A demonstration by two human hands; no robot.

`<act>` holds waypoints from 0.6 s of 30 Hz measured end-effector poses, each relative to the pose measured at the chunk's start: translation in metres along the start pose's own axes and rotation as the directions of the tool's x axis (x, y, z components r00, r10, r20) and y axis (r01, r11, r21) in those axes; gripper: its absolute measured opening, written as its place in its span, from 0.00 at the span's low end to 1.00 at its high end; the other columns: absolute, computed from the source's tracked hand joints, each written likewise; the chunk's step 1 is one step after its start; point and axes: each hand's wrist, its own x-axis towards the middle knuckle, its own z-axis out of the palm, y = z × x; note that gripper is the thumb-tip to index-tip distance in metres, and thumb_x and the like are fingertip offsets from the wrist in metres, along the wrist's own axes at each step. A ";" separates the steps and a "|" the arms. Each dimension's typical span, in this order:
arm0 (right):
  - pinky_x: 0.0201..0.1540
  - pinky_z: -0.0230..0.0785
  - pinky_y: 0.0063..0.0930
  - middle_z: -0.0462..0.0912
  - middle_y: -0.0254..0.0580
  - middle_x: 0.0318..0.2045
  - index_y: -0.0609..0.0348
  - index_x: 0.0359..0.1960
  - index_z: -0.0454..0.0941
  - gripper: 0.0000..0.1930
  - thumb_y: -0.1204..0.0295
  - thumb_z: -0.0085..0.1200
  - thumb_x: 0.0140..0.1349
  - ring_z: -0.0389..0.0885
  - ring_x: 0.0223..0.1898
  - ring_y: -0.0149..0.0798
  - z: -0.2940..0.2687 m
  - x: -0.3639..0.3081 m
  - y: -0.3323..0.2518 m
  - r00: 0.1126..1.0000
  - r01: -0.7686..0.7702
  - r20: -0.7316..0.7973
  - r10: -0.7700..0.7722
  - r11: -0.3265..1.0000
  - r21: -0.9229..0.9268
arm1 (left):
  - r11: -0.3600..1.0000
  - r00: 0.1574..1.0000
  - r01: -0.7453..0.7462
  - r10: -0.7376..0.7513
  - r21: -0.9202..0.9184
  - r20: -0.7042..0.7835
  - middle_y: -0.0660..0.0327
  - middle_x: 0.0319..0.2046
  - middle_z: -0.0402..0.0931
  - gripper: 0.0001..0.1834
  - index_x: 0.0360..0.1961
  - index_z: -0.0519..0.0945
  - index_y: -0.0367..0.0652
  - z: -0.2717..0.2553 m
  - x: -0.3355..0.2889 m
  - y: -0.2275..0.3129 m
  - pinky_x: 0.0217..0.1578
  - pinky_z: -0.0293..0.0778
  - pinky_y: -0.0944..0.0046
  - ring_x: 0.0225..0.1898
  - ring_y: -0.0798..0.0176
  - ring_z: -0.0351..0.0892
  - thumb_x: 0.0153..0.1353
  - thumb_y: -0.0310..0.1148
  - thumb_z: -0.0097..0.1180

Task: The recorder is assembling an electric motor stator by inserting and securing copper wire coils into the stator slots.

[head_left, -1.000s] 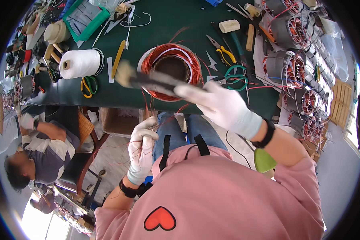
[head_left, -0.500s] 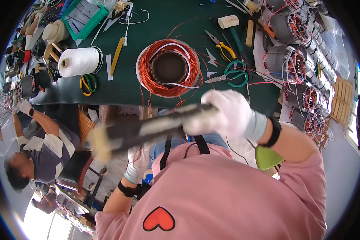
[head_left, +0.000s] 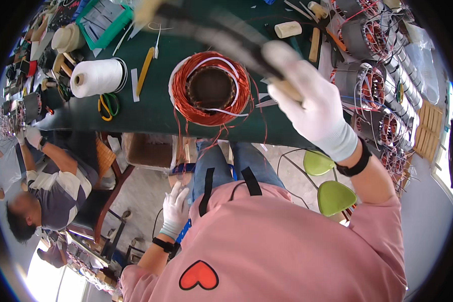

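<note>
My right hand [head_left: 312,100], in a white glove, is closed round a long dark tool [head_left: 221,40] with a pale yellowish end. Motion blurs the tool, so I cannot tell its exact kind. It slants up and left, above the far side of the green table. Below it on the table lies a stator [head_left: 211,86], its ring wound with reddish copper wire and a white sleeve running along the top. Some wires trail over the near edge. My left hand [head_left: 175,205], also gloved, is low beside my left leg, fingers apart and holding nothing.
On the table [head_left: 151,118] are a white thread spool [head_left: 95,79], yellow-and-green scissors [head_left: 108,106], a yellow cutter [head_left: 145,70] and a green tray [head_left: 101,25]. A white-headed mallet [head_left: 288,29] lies far right, near more stators [head_left: 360,83]. Another person [head_left: 60,186] sits at left.
My right hand has swung the tool up and away, from over the table's near edge to its far side. My left hand has shifted slightly down, its fingers now showing plainly.
</note>
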 end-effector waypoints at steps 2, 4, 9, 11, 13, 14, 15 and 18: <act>0.33 0.80 0.44 0.78 0.47 0.30 0.19 0.71 0.69 0.33 0.68 0.60 0.66 0.83 0.30 0.53 0.014 -0.005 0.006 0.994 0.059 -0.098 -0.048 0.992 0.110 | 0.999 0.999 -0.017 0.018 -0.030 0.052 0.49 0.60 0.76 0.25 0.60 0.77 0.44 0.009 -0.014 -0.001 0.47 0.75 0.47 0.50 0.43 0.80 0.59 0.24 0.57; 0.38 0.81 0.46 0.82 0.50 0.34 0.19 0.75 0.61 0.35 0.68 0.55 0.68 0.85 0.35 0.57 0.030 -0.010 0.045 0.925 -0.137 0.332 0.187 0.976 -0.168 | 0.997 0.990 0.031 -0.022 -0.064 0.139 0.50 0.59 0.77 0.27 0.62 0.76 0.45 0.018 -0.014 0.002 0.49 0.75 0.46 0.51 0.42 0.80 0.59 0.24 0.57; 0.46 0.78 0.51 0.78 0.56 0.51 0.35 0.74 0.64 0.35 0.72 0.56 0.65 0.83 0.41 0.61 0.011 0.004 0.086 0.990 -0.079 0.072 0.124 0.893 -0.443 | 0.965 0.950 0.243 -0.216 -0.101 0.225 0.44 0.58 0.77 0.30 0.67 0.74 0.45 0.053 -0.011 0.000 0.54 0.74 0.45 0.53 0.38 0.79 0.61 0.32 0.60; 0.45 0.75 0.47 0.80 0.52 0.47 0.57 0.60 0.76 0.22 0.77 0.56 0.63 0.81 0.39 0.58 0.011 -0.026 0.071 0.996 0.058 -0.036 -0.077 0.922 -0.382 | 0.872 0.879 0.436 -0.360 -0.222 0.313 0.47 0.52 0.81 0.26 0.61 0.79 0.46 0.060 -0.002 0.006 0.56 0.72 0.44 0.54 0.40 0.79 0.61 0.37 0.63; 0.41 0.75 0.46 0.82 0.45 0.32 0.57 0.34 0.82 0.05 0.78 0.55 0.59 0.82 0.37 0.55 0.025 -0.105 0.067 0.952 -0.175 0.281 0.120 0.968 0.179 | 0.902 0.860 0.407 -0.324 -0.147 0.394 0.50 0.48 0.83 0.21 0.56 0.82 0.47 0.058 0.012 0.009 0.57 0.71 0.43 0.54 0.41 0.78 0.62 0.37 0.63; 0.40 0.77 0.44 0.82 0.45 0.32 0.53 0.33 0.84 0.06 0.76 0.54 0.59 0.83 0.37 0.53 0.036 -0.139 0.058 0.784 -0.278 0.577 0.226 0.961 0.001 | 0.929 0.835 0.360 -0.284 -0.079 0.471 0.54 0.45 0.85 0.16 0.52 0.84 0.48 0.058 0.020 0.009 0.57 0.70 0.42 0.55 0.41 0.78 0.63 0.37 0.62; 0.41 0.78 0.44 0.83 0.46 0.33 0.51 0.36 0.85 0.06 0.71 0.56 0.59 0.84 0.39 0.53 0.054 -0.201 0.058 0.692 -0.246 0.680 0.244 0.964 -0.096 | 0.973 0.901 0.226 -0.190 -0.049 0.390 0.59 0.37 0.86 0.10 0.45 0.84 0.48 0.058 0.028 0.013 0.48 0.75 0.44 0.48 0.45 0.82 0.65 0.37 0.59; 0.46 0.76 0.47 0.83 0.52 0.37 0.56 0.38 0.83 0.08 0.66 0.57 0.65 0.83 0.42 0.57 0.087 -0.296 0.038 0.381 -0.527 0.869 0.317 0.846 -0.078 | 0.874 0.828 0.432 -0.288 -0.223 0.481 0.57 0.33 0.85 0.09 0.43 0.83 0.46 0.061 0.011 0.025 0.38 0.78 0.48 0.38 0.46 0.85 0.66 0.36 0.56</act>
